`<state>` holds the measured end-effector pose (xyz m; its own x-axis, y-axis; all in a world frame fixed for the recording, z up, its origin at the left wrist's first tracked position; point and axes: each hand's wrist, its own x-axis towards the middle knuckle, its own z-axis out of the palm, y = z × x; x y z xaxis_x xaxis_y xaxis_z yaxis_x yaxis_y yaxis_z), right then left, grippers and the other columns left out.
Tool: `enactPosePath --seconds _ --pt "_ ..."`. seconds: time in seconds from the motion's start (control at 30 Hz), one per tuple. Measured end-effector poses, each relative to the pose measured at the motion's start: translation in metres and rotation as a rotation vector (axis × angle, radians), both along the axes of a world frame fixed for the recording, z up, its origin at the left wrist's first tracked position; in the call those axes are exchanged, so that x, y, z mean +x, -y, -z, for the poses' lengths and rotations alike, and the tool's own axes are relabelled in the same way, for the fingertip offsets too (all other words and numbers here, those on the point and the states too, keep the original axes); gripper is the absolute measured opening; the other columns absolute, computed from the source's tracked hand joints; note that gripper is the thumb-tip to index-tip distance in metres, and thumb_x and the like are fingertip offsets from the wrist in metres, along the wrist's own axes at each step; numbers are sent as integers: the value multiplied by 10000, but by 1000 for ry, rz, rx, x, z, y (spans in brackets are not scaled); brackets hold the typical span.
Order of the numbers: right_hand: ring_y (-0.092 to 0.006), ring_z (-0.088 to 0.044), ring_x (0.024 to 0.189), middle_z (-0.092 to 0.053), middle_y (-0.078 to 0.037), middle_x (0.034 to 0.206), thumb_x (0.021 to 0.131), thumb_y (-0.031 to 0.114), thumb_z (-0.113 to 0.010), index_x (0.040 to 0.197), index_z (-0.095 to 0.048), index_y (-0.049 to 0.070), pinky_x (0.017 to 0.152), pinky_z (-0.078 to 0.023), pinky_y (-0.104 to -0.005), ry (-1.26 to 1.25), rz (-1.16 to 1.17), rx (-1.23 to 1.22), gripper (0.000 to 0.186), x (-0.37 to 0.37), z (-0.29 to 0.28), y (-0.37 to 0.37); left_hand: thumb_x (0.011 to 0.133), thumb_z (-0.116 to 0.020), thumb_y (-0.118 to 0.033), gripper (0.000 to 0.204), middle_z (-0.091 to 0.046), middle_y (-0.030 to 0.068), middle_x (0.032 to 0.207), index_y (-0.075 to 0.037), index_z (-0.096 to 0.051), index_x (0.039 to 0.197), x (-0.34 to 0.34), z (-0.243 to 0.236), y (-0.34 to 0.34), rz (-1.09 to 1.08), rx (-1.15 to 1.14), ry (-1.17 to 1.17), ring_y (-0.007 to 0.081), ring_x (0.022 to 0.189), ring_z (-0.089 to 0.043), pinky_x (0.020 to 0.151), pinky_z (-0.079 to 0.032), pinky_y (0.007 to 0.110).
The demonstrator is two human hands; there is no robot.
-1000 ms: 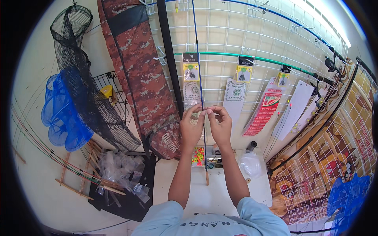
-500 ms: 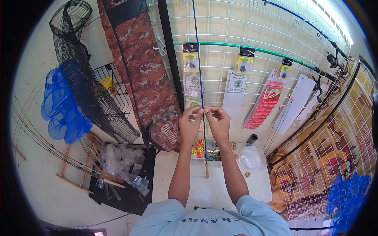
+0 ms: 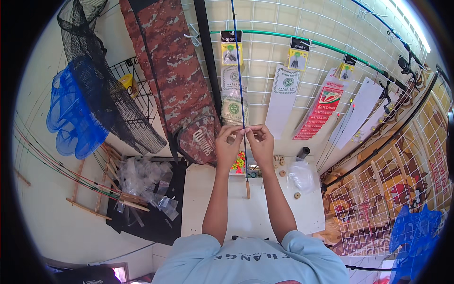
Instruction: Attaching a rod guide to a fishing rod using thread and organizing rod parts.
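Observation:
A slim dark-blue fishing rod [image 3: 240, 75] stands nearly upright in front of me, its short wooden-looking handle [image 3: 248, 190] hanging low over the white table [image 3: 213, 203]. My left hand [image 3: 229, 144] pinches at the rod between thumb and forefinger. From the other side, my right hand [image 3: 261, 144] pinches at the same spot, fingertips almost meeting. Whether a fine line or small fitting lies between the fingers is too small to make out. Below my hands, a box of bright red and yellow beads [image 3: 239, 163] is partly covered by my left forearm.
A camouflage rod bag [image 3: 165, 71] hangs left of my hands. Ahead, a white wire grid [image 3: 265, 52] holds tackle packets and a green rod [image 3: 326, 42]. Clear plastic bags [image 3: 302, 176] and wooden rings [image 3: 297, 195] lie right; a black net [image 3: 90, 61] hangs far left.
The view has tilted a little, so the wall goods sit higher in the picture. Both hands keep their pinch on the rod, with hardly any shift along it.

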<state>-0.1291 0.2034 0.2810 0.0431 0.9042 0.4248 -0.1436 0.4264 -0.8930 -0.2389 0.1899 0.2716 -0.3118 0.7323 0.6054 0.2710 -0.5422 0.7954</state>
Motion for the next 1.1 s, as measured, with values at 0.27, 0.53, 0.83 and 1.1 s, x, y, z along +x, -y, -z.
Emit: enactPosePath --seconds 0.27,0.53,0.83,1.1 --pt "-92 -599 777 -656 -62 836 863 76 -651 910 -618 -19 723 -476 -242 -47 -17 29 111 -1 14 11 842 -680 -104 194 -608 62 943 -56 -684 1030 -2 14 11 62 -19 10 119 798 -583 677 -455 231" --pt "-98 -603 781 -673 -83 870 853 61 -658 921 -634 -25 733 -479 -251 -109 -10 -8 112 1 13 30 818 -671 -8 299 -687 67 910 7 -594 1107 1 34 25 247 -192 144 90 823 -643 685 -477 223" --pt "-116 -629 820 -682 -87 873 846 68 -674 924 -640 -26 751 -499 -261 -88 -90 -48 127 25 12 46 825 -676 6 244 -686 61 870 13 -560 1040 16 18 52 285 -198 201 84 815 -638 694 -487 207" --pt "-113 -628 820 -688 -84 881 845 68 -678 915 -646 -25 771 -490 -256 -95 -90 -47 121 36 12 75 805 -717 -30 235 -660 79 866 7 -538 952 27 23 77 240 -188 181 106 802 -637 727 -482 231"
